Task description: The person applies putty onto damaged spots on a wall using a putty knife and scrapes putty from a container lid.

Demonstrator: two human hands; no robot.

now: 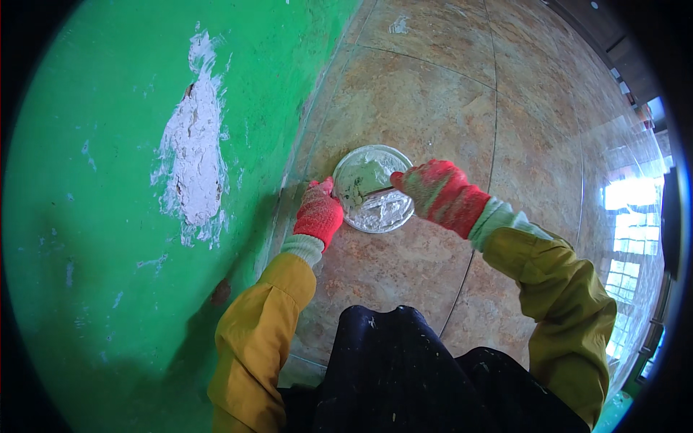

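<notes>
My left hand [320,213], in a red-fronted knit glove, grips the left edge of a round shallow pan [378,148] holding pale, off-white paste [379,213]. My right hand [442,195], gloved the same way and dusted with white, is closed on a scraper [377,192] that dips into the paste. The pan is low, over the tiled floor. Both forearms are in mustard-yellow sleeves.
A green wall [108,195] stands on my left, with a rough white patch [193,159] and small marks. Brown marbled tiles [433,101] extend ahead and right, glossy where window light reflects. My dark-clothed knees [372,361] are below. Dark objects [624,54] line the far right edge.
</notes>
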